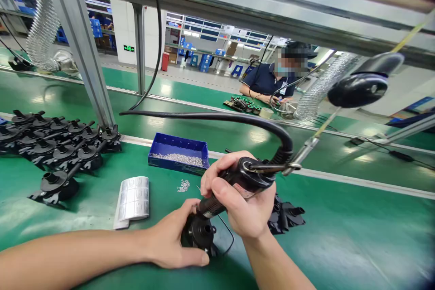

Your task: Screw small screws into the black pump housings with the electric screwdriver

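My right hand (243, 199) is wrapped around a black corded electric screwdriver (234, 179), tilted with its nose down to the left. The tool hangs by a metal hook from a yellow cord. Its nose meets a black plastic part (200, 233) with a short round spout, and the bit's tip is hidden. My left hand (173, 238) grips that part against the green bench, thumb on the near side and fingers on the far side. Small metal rings (184, 186) lie loose just beyond. A thin black cable (229, 231) curves beside the part.
Behind stands a blue bin (178, 167) of small metal pieces. A roll of printed labels (133, 199) lies left of my hands. Several similar black parts (61, 145) fill the left; more black parts (288, 215) lie right. A metal post (79, 45) rises behind; a person (272, 77) sits opposite.
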Tool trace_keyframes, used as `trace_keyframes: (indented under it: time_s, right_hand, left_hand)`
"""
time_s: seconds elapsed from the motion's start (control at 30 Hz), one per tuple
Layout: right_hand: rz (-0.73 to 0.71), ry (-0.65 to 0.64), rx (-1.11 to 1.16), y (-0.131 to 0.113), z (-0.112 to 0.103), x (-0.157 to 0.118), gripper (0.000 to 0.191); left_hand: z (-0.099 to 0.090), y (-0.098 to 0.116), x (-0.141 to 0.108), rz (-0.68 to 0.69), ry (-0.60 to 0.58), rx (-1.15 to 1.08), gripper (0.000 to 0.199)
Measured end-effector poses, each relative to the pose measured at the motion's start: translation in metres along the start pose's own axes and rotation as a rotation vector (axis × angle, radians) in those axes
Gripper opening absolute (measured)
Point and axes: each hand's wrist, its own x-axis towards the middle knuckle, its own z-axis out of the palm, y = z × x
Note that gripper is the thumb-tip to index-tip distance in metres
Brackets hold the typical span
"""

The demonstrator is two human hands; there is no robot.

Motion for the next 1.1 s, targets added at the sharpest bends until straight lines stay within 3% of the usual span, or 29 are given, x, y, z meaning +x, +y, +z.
trace_keyframes:
  time_s: [0.23, 0.4, 0.73, 0.93, 1.1]
  right_hand:
    - [-0.045, 0.131, 0.094, -0.014, 0.0, 0.003, 0.018]
    - [0.056, 0.056, 0.15, -0.011, 0.005, -0.001, 0.018]
    - [0.066, -0.084, 0.188, -0.004, -0.002, -0.002, 0.017]
    - [0.128, -0.288, 0.322, -0.006, -0.006, -0.002, 0.027]
    - [0.15, -0.139, 0.104, -0.006, 0.004, -0.005, 0.02]
  left_hand:
    - [-0.008, -0.004, 0.015, 0.02, -0.013, -0.054, 0.114]
    - [-0.014, -0.003, 0.017, -0.005, -0.038, -0.038, 0.102]
    - [-0.013, -0.019, 0.016, 0.055, -0.015, -0.02, 0.103]
    - [-0.014, -0.022, 0.019, 0.11, -0.036, 0.011, 0.095]
    - [-0.014, -0.009, 0.023, 0.146, -0.028, -0.024, 0.073]
